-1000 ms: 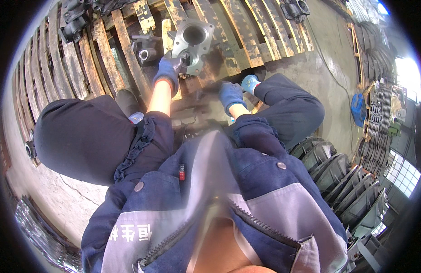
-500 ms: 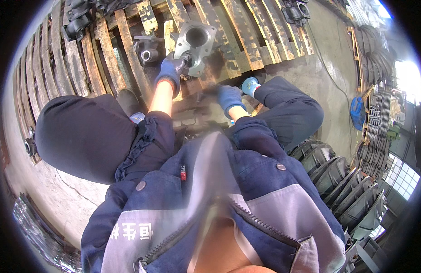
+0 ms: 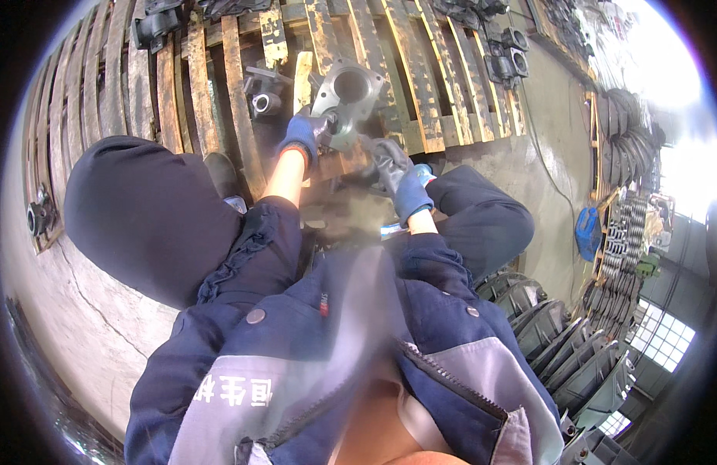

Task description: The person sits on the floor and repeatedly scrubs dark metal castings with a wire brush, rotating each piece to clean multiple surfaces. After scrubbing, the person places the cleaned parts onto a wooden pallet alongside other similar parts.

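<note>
Right hand [image 3: 401, 182] has turned, grip unclear; left hand [image 3: 301, 138] holds a casting [image 3: 364, 110] over the slatted pallet [image 3: 236, 101].

Worn slatted wooden pallet [image 3: 202, 89] with several dark metal castings [image 3: 155, 31] on top.

Can spot chunky white characters [image 3: 238, 392] on the grey panel [image 3: 295, 377] of the navy work jacket [image 3: 450, 324], left chest, upside down from up here. Also see a tiny tag [image 3: 324, 304] on the same side, dark with a red end, bearing print too blurry to read properly.
</note>
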Available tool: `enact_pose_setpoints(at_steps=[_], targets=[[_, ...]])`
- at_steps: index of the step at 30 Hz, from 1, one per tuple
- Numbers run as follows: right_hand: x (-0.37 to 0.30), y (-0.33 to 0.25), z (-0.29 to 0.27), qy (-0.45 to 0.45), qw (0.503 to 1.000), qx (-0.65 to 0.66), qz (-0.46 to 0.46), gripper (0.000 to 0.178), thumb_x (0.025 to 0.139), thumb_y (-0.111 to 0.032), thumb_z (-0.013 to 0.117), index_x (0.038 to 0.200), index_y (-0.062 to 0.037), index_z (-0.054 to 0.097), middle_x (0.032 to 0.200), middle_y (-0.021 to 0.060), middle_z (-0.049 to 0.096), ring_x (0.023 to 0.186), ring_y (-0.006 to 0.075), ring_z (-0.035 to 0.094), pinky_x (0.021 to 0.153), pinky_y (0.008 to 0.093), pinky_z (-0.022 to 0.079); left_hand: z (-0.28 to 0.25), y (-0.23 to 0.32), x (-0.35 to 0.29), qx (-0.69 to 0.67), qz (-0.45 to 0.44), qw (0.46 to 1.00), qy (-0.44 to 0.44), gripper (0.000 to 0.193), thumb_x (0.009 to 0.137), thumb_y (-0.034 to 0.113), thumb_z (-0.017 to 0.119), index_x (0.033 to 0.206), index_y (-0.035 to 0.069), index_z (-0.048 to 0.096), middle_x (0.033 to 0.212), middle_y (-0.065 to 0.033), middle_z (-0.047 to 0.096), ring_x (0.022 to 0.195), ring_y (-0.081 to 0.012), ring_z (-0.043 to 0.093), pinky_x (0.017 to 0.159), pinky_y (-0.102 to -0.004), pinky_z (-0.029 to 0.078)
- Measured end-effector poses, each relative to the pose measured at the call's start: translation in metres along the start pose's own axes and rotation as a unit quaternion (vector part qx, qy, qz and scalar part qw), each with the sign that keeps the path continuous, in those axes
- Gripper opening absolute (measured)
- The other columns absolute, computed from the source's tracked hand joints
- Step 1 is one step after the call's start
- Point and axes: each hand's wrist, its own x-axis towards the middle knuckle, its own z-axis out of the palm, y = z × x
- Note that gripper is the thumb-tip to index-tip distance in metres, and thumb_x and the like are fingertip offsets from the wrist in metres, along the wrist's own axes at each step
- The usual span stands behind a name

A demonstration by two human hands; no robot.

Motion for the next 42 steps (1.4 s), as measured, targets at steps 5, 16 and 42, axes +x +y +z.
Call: enact_pose_setpoints(at_steps=[5,16,42], targets=[[0.009,-0.016,0.014,0.045,0.997,-0.059,-0.032,0.032,0.089,0.001,0.052,0.119,-0.006,0.062,0.101,0.0126,0.065,0.087,0.0194,0.062,0.079,0.0295,0.05,0.001,-0.013,0.016,0.085,0.018,0.996,0.002,0.066,0.079,0.039,0.074,0.125,-0.005,0.059,0.114,-0.0246,0.068,0.105,-0.0315,0.068,0.086,-0.037,0.054],[-0.004,-0.063,0.024,0.127,0.877,-0.442,-0.138,0.038,0.082,-0.011,0.062,0.117,-0.0242,0.066,0.095,0.0102,0.072,0.085,0.0279,0.069,0.086,0.0449,0.049,0.001,-0.02,0.015,0.122,0.018,0.992,0.022,0.072,0.075,0.043,0.074,0.127,-0.004,0.058,0.114,-0.0261,0.068,0.106,-0.0345,0.067,0.09,-0.0376,0.052],[0.012,-0.017,0.02,0.132,0.959,-0.218,-0.127,0.047,0.073,-0.002,0.069,0.118,-0.0177,0.068,0.101,0.0113,0.071,0.09,0.0296,0.068,0.084,0.0375,0.054,-0.001,0.01,-0.007,-0.079,-0.058,0.995,-0.026,0.049,0.081,0.028,0.075,0.12,0.001,0.062,0.092,-0.0131,0.07,0.079,-0.0218,0.064,0.066,-0.0382,0.051]])
